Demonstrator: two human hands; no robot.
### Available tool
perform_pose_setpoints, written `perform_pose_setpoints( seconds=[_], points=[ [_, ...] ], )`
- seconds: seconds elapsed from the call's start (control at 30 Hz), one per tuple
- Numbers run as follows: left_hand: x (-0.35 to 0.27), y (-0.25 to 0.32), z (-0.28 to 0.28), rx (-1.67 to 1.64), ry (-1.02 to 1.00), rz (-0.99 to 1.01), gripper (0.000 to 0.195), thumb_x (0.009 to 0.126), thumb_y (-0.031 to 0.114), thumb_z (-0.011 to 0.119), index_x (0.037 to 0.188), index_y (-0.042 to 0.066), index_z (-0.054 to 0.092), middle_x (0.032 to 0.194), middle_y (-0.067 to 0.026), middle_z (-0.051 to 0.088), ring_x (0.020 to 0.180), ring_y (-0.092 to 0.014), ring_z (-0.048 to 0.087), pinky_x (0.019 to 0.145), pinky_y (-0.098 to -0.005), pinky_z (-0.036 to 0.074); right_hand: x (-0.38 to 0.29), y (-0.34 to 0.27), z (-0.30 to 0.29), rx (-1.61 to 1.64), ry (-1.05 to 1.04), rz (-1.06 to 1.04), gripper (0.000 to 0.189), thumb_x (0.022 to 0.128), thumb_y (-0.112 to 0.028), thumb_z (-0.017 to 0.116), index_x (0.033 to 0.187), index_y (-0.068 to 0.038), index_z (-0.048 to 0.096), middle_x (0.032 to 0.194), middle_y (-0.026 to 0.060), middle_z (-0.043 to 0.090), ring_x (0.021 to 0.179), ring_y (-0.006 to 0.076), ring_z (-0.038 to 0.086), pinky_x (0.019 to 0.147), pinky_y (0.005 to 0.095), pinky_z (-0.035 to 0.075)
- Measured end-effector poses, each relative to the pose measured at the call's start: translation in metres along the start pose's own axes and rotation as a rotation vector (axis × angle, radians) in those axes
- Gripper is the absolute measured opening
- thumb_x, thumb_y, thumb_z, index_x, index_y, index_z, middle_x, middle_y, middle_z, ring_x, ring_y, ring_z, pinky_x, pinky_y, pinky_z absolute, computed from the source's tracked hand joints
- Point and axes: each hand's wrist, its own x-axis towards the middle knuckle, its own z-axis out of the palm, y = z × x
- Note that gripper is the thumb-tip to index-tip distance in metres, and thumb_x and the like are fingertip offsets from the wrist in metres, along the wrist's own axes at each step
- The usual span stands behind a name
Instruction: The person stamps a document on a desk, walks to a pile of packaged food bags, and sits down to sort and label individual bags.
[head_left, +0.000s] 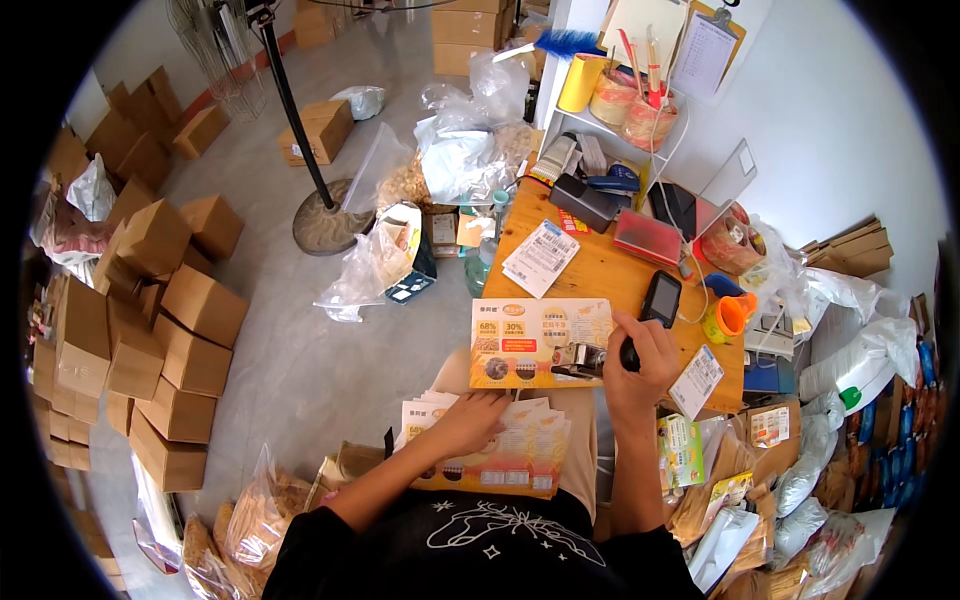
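A flat printed orange-and-white sheet (517, 322), perhaps card, lies partly on the wooden desk, its near edge over my lap. My right hand (645, 356) grips the black handle of a metal hand stamp (581, 360). The stamp's metal body rests over the sheet's lower right part. On my lap lies a fanned stack of similar printed sheets (517, 450). My left hand (472, 424) lies over that stack, its fingertips near the lower edge of the sheet on the desk. Whether those fingers pinch a sheet is hidden.
The wooden desk (600, 259) holds paper labels (541, 259), a handheld scanner (661, 296), a red ink-pad box (647, 236) and an orange tape dispenser (727, 319). Cardboard boxes (191, 360) pile up at left. A pole stand (330, 214) and plastic bags (465, 161) occupy the floor.
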Motion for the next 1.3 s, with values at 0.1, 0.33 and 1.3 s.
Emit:
perform_pose_setpoints(
  seconds=[0.1,0.33,1.3],
  points=[
    [-0.010,-0.005,-0.003,-0.216,0.151,-0.050,0.037,0.076,0.010,0.055,0.110,-0.002,0.046,0.104,-0.0167,0.051,0.100,-0.030,0.046,0.086,-0.0370,0.037,-0.002,0.006,-0.005,-0.038,-0.012,0.031,0.022,0.061,0.007,0.058,0.080,-0.004,0.062,0.060,0.0073,0.050,0.055,0.0234,0.044,0.050,0.0326,0.034],
    [-0.019,-0.024,-0.021,-1.020,0.287,-0.555,0.019,0.080,0.015,0.058,0.079,-0.004,0.059,0.077,-0.0116,0.060,0.075,-0.017,0.058,0.066,-0.0283,0.048,-0.013,0.029,-0.033,-0.125,0.018,0.144,0.018,0.063,0.007,0.058,0.079,-0.002,0.061,0.061,0.0095,0.051,0.054,0.0253,0.047,0.052,0.0335,0.036],
    [-0.004,-0.022,-0.050,-1.714,0.331,-0.497,0.037,0.074,-0.002,0.052,0.110,-0.006,0.042,0.105,-0.0175,0.054,0.092,-0.026,0.057,0.078,-0.0372,0.049,0.020,0.181,-0.063,-0.389,-0.126,0.040,0.011,0.071,-0.007,0.060,0.082,-0.005,0.061,0.065,0.0084,0.051,0.063,0.0262,0.052,0.057,0.0346,0.041]
  ],
)
